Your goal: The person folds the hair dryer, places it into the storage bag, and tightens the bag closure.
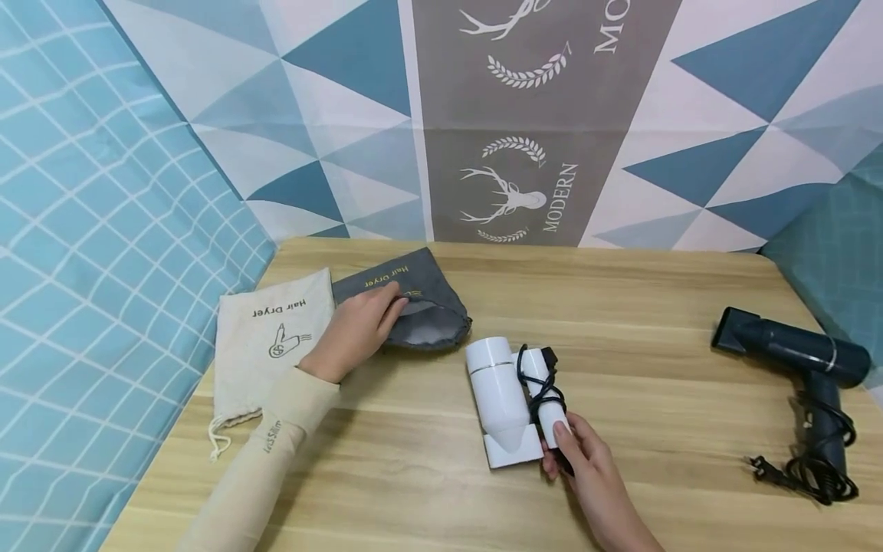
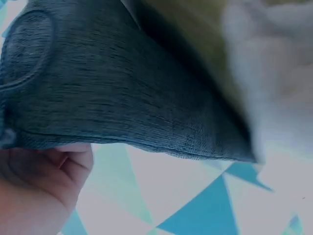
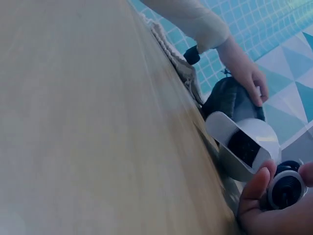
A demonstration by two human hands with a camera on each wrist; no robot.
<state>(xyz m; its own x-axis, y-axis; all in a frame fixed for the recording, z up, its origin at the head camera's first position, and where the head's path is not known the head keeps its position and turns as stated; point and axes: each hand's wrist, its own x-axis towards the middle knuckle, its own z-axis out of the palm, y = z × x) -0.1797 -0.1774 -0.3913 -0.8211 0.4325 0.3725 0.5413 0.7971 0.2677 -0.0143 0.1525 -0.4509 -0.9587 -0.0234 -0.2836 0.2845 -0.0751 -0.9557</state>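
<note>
The white folding hair dryer [image 1: 498, 395] lies just beside the right hand [image 1: 589, 464], which pinches the end of its folded handle [image 1: 552, 422] between thumb and fingers, a grip that leaves the barrel free, probably so that it can lead; whether it rests fully on the wooden tabletop [image 1: 655, 376] I can't tell from here. Its black cord [image 1: 543, 397] is wound round the handle, likely to stop it trailing.

Beyond it, on the other side, the left hand [image 1: 359, 326] pinches the rim of the dark gray Hair Dryer pouch [image 1: 436, 282], holding it up so that the mouth gapes towards the dryer; cloth this limp would presumably sag shut otherwise. To the left of that hand, partly under the sleeve [image 1: 276, 429], a beige Hair Dryer pouch [image 1: 241, 337] lies flat, its drawstring [image 1: 219, 441] end towards the person.

Well apart, off to the right of the right hand, lies a dark hair dryer [image 1: 786, 343], its cord [image 1: 803, 471] bundled about the grip, seemingly set aside there to leave room between the hands
</note>
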